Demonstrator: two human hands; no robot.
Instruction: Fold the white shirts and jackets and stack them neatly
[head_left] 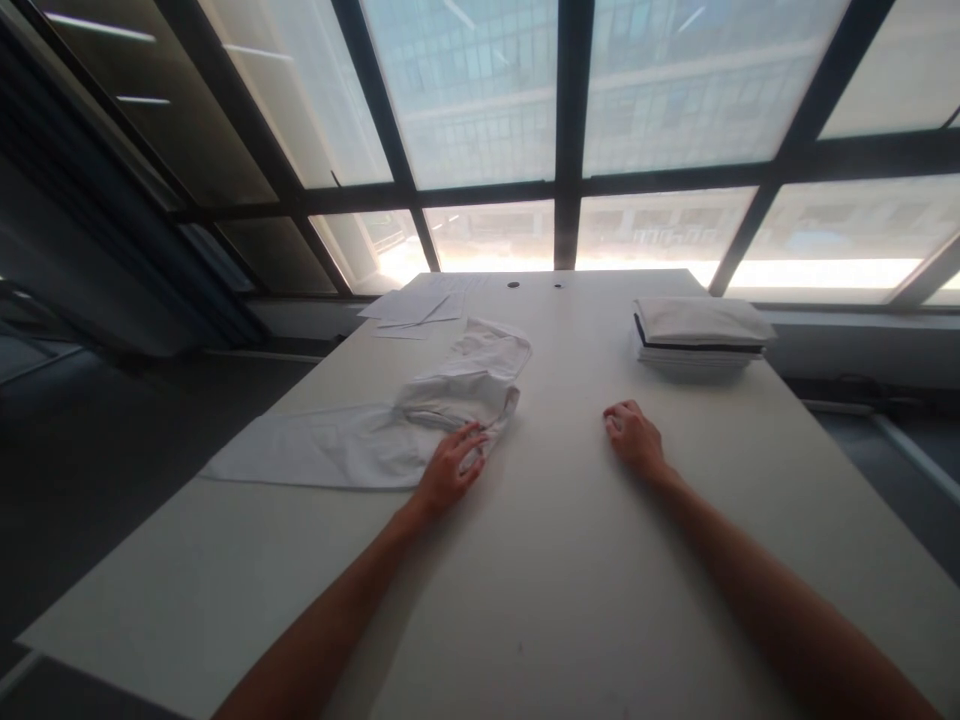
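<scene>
A pair of white trousers, or a garment much like it, lies crumpled left of centre. One long flat part stretches left to the table's edge, and another bunched part points toward the window. My left hand rests on the near right end of the cloth, fingers stretched out and thumb apart. To the right, my right hand lies on the bare tabletop with its fingers curled in. Nothing shows in that hand, and it touches no cloth.
A neat stack of folded white cloth with one dark layer stands at the back right of the white table. Loose paper sheets lie at the back left. Large framed windows rise behind, and a dark curtain hangs at left.
</scene>
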